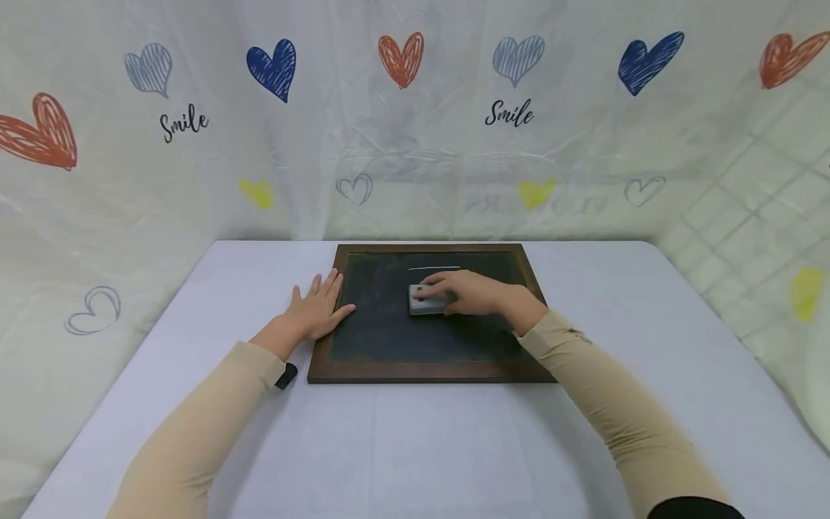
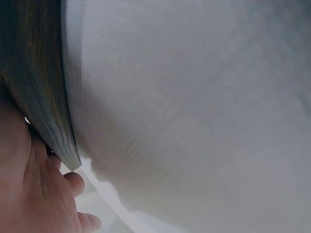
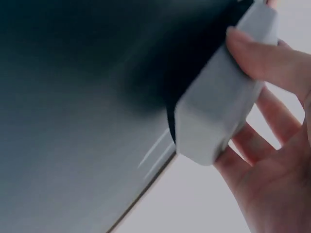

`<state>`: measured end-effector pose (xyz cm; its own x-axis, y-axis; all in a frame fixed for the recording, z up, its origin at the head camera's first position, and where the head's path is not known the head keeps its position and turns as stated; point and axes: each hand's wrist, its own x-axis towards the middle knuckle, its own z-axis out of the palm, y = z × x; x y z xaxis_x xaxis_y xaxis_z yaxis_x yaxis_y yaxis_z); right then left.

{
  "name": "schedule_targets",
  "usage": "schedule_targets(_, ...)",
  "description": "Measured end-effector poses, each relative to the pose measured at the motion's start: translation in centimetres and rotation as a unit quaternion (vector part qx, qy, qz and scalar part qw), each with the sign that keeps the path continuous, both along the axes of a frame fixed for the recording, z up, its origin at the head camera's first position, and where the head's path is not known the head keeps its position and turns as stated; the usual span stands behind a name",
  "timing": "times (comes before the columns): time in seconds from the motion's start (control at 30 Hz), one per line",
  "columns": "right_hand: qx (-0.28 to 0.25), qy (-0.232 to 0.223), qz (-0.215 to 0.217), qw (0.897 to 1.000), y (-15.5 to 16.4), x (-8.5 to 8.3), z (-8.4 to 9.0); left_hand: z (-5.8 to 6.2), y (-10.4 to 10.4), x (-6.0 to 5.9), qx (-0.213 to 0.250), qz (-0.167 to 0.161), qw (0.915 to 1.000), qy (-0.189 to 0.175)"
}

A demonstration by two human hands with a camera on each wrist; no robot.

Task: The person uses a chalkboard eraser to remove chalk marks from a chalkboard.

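A blackboard [image 1: 376, 339] with a brown wooden frame lies on the white table. My right hand [image 1: 476, 292] grips a grey and white board eraser [image 1: 429, 301], its dark pad side against the black surface. In the right wrist view, the thumb presses one long side of the eraser [image 3: 218, 97] while the other fingers curl round the opposite side. A thin white line [image 1: 433, 268] runs across the board just beyond the eraser. My left hand [image 1: 315, 310] rests with spread fingers on the frame's left edge, thumb reaching over the black surface.
White table cloth [image 1: 415, 447] surrounds the board. Behind the table hangs a pale curtain [image 1: 415, 130] printed with hearts and "Smile". A small black object [image 1: 286, 375] sits at the left wrist.
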<state>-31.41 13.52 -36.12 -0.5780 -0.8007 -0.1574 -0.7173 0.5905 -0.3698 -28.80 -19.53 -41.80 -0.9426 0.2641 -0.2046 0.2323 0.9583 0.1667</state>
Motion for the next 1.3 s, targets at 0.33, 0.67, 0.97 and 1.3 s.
schedule_targets(0.33, 0.008, 0.019, 0.028, 0.999, -5.9, 0.2, -0.5, -0.1, -0.1, -0.1, 0.000, 0.003, 1.0000, -0.001)
schedule_targets(0.67, -0.046, -0.006, 0.007, 0.999, 2.3, 0.8, -0.8, 0.1, -0.6, -0.3, -0.001, 0.007, 1.0000, 0.002)
schedule_targets(0.97, -0.055, -0.003, -0.019, 0.998, 6.2, 1.5, -0.4, 0.4, -0.5, -0.2, -0.004, 0.004, 1.0000, -0.007)
schedule_targets(1.3, -0.007, 0.013, 0.016, 1.000, -3.8, 0.8, -0.4, 0.3, -0.7, -0.3, -0.004, 0.005, 1.0000, -0.004)
